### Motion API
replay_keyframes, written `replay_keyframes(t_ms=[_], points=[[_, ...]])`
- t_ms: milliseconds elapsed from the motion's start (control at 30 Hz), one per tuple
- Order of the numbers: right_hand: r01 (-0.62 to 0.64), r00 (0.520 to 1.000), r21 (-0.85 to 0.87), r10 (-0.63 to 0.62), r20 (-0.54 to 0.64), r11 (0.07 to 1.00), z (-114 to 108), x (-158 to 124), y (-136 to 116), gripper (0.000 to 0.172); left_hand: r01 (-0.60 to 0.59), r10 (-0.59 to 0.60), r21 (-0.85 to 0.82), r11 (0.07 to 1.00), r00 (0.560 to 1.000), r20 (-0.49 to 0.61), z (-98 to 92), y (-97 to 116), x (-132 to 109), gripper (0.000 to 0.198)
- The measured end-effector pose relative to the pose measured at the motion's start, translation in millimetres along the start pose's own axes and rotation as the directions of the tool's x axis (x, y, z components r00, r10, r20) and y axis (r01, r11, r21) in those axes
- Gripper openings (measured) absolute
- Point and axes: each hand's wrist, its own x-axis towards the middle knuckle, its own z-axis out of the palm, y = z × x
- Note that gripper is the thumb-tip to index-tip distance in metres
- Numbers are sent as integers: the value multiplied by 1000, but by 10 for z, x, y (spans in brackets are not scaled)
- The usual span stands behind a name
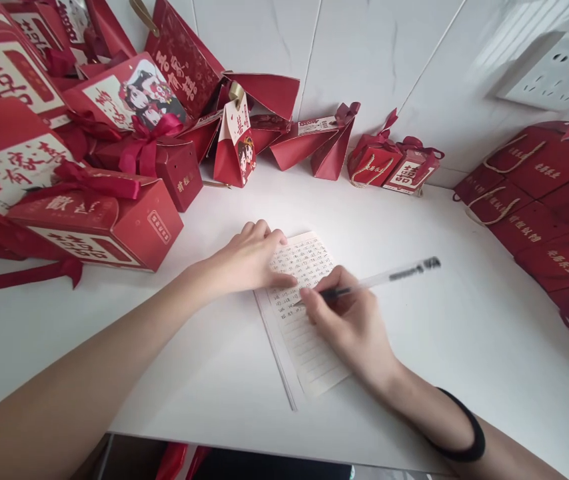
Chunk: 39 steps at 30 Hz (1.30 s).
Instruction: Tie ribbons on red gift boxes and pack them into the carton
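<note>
A lined notebook (319, 360) lies open on the white table, its upper lines filled with rows of small handwritten marks that look like numbers. My right hand (352, 320) grips a clear-barrelled pen (377, 275) with a black grip, its tip at the lowest written rows. The fingers cover part of the page's right side. My left hand (257, 257) rests across the page's upper left edge, fingers spread and thumb on the paper, holding nothing. Around my right wrist is a black band (477, 437).
Red gift boxes (149, 220) with ribbons are piled at the left. Several smaller ones, including a peaked box (234, 150), line the tiled wall (354, 60). Stacked red bags (529, 200) stand at the right, under a power socket (549, 70). The table's front edge (214, 448) runs below my arms.
</note>
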Motion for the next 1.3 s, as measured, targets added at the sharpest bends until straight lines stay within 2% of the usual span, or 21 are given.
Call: replay_keyframes(t_ms=[67,200,267,333,433,500,567,633,800,1133,1300], points=[[88,992,-35,-84,99,995,84,-68,4,23,20,-20,-10,1000,1000,15,-2,4,9,73],[274,932,-60,-250,264,960,148,-145,-4,22,16,-16,-40,999,1000,25,-20,-43,11,71],[294,919,-59,-265,292,954,141,-153,-13,21,3,-1,-66,998,999,36,-22,-89,9,74],[254,923,-36,-231,309,967,123,-143,-14,20,-11,16,-95,995,998,57,-22,-136,12,80],[158,950,32,-161,268,987,94,-96,10,21,-20,28,-112,994,997,69,-18,-174,22,85],[101,977,63,-111,180,993,74,-51,33,23,-7,14,-105,994,998,69,-17,-169,26,84],[47,995,49,-52,89,998,57,-6,51,28,-5,11,-87,996,997,74,-18,-152,25,83],[-5,999,0,5,48,1000,46,29,60,34,-18,23,-66,998,997,78,-23,-135,20,84],[-31,996,-119,41,82,992,56,44,66,36,-29,35,-73,997,995,88,-38,-115,10,81],[15,993,-176,6,114,984,79,42,69,31,-31,36,-72,997,997,68,-16,-110,20,75],[-2,995,-195,21,94,981,81,36,79,31,-34,39,-78,996,997,65,-15,-113,14,75]])
